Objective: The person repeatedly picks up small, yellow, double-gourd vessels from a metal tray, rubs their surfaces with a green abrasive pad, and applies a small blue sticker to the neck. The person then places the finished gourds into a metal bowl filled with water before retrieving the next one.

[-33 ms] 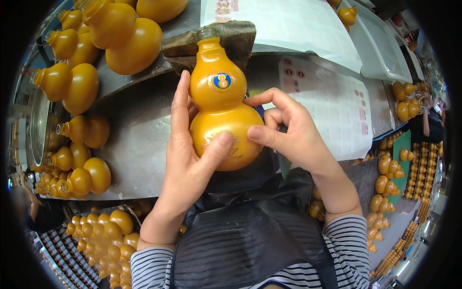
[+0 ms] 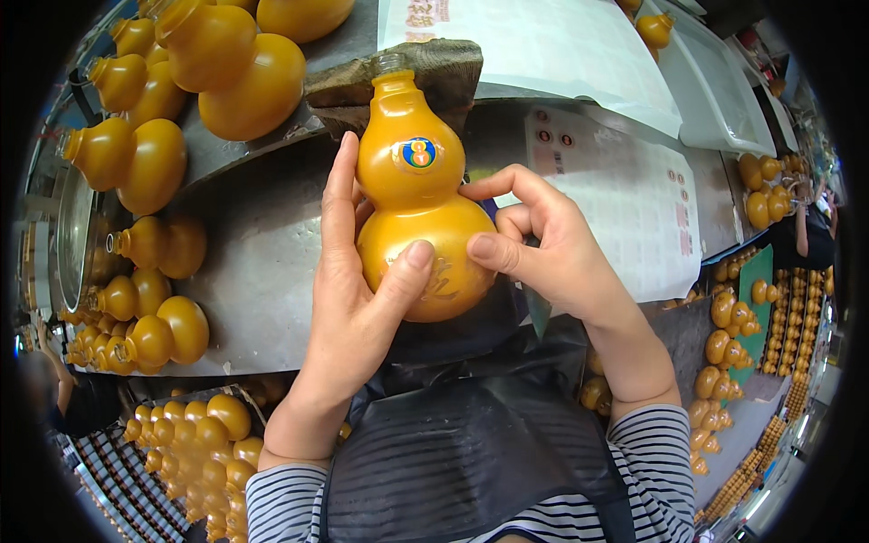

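A glossy amber gourd-shaped bottle (image 2: 403,195) leans with its clear glass neck on a notched wooden block (image 2: 457,77). Its upper bulb carries a small round blue and orange emblem (image 2: 418,154). My left hand (image 2: 353,281) holds the bottle from the left, fingers along its side and thumb on the front of the lower bulb. A dark gold mark (image 2: 443,277) shows on that bulb beside the thumb. From the right, my right hand (image 2: 534,240) grips it, index fingertip at the waist and thumb on the lower bulb. The bottle's back is hidden.
Several more amber gourd bottles (image 2: 154,167) lie at the left of the metal bench (image 2: 262,271). Printed sheets (image 2: 625,208) spread over the right side, near a white plastic tub (image 2: 715,81). More bottles (image 2: 199,443) are packed at the lower left. Rows of bottles (image 2: 792,326) stand far right.
Both thumbs have shifted slightly on the lower bulb, the left one a little up and left. More of the dark gold mark now shows. The bottle has hardly moved.
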`<state>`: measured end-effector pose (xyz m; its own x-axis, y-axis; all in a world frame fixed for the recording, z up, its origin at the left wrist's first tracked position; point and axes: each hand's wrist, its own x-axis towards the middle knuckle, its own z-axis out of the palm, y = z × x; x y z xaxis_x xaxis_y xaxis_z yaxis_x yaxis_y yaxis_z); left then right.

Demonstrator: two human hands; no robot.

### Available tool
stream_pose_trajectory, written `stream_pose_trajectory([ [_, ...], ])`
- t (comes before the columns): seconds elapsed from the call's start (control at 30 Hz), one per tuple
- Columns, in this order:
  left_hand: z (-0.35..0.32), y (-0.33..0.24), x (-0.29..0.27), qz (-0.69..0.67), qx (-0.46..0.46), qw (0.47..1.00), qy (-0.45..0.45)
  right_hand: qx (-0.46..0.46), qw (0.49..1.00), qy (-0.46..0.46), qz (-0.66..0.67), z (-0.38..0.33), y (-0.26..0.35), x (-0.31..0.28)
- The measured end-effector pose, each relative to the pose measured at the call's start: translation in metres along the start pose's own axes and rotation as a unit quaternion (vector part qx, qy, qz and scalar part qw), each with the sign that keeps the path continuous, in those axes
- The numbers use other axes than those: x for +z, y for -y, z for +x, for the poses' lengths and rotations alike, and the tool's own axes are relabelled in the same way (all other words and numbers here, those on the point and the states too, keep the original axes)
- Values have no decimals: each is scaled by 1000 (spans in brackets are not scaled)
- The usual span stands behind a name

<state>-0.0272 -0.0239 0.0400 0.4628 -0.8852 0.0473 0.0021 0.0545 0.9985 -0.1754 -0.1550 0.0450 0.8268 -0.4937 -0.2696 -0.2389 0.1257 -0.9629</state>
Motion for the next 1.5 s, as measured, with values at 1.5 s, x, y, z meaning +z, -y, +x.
stream_pose_trajectory([
  [1.5,-4,9,-12,-79,-4,995,62,-364,880,-103,-289,-16,22,3],
])
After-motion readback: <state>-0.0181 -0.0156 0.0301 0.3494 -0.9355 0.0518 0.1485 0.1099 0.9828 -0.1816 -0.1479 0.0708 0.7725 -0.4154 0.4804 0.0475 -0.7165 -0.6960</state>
